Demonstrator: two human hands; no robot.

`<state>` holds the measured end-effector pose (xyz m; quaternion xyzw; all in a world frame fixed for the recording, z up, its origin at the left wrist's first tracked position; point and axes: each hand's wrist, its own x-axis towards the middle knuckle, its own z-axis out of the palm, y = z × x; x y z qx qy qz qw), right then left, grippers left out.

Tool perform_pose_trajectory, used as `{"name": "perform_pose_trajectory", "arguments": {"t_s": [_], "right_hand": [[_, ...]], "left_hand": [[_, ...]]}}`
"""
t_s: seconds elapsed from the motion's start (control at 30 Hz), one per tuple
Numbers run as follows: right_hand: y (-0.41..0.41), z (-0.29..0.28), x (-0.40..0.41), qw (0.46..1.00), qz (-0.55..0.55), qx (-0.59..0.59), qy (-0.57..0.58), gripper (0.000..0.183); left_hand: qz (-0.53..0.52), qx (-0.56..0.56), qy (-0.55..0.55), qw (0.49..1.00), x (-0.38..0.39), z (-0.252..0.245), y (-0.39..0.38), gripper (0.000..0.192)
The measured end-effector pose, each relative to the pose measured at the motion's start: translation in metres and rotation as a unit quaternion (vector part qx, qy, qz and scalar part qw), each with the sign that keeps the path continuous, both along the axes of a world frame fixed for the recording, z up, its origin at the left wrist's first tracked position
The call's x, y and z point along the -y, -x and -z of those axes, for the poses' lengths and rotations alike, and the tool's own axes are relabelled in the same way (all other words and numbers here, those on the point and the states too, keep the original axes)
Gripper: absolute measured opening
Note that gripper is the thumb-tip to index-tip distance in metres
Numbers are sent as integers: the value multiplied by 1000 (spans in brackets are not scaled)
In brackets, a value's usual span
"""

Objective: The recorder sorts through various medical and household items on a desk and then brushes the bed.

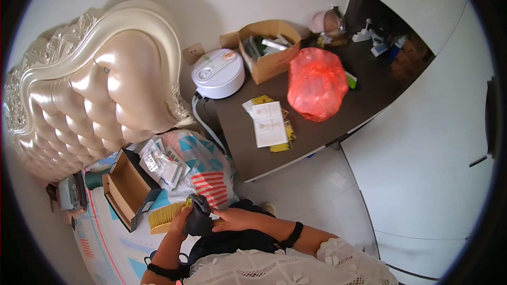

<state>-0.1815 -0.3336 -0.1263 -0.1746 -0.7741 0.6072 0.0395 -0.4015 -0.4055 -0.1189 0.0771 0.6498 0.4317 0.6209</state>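
My left hand (182,218) is closed on a bunched dark grey cloth (199,217), with a bit of yellow material (187,204) at its top edge. Against the cloth's other side lies my right hand (231,219), its fingers around what looks like the wooden handle (218,222) of a brush. The yellow bristles of a bed brush (164,214) show to the left of my left hand, above the bed; the cloth hides the middle of the brush. An open, empty cardboard box (130,190) rests on the bed beyond the brush.
Plastic-wrapped packets (160,164) lie by the box on the patterned bedding (95,241). A tufted headboard (99,83) stands behind. The dark desk (237,150) holds papers (270,124), a red plastic bag (317,85), a filled carton (273,65) and a round white appliance (218,74).
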Motion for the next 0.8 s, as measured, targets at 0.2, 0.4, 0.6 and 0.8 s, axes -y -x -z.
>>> {"name": "perform_pose_trajectory", "arguments": {"t_s": [0.2, 0.4, 0.6, 0.8], "right_hand": [[68, 76, -3, 994, 70, -22, 75, 69], [115, 110, 3, 987, 163, -7, -10, 93], [162, 116, 54, 981, 172, -58, 61, 108], [178, 105, 97, 978, 204, -36, -14, 101]], "left_hand": [[37, -88, 10, 995, -22, 51, 61, 59], [94, -223, -76, 967, -23, 97, 100, 50], [138, -262, -242, 924, 28, 147, 110, 38], [178, -211, -347, 896, 64, 114, 125, 37]]}}
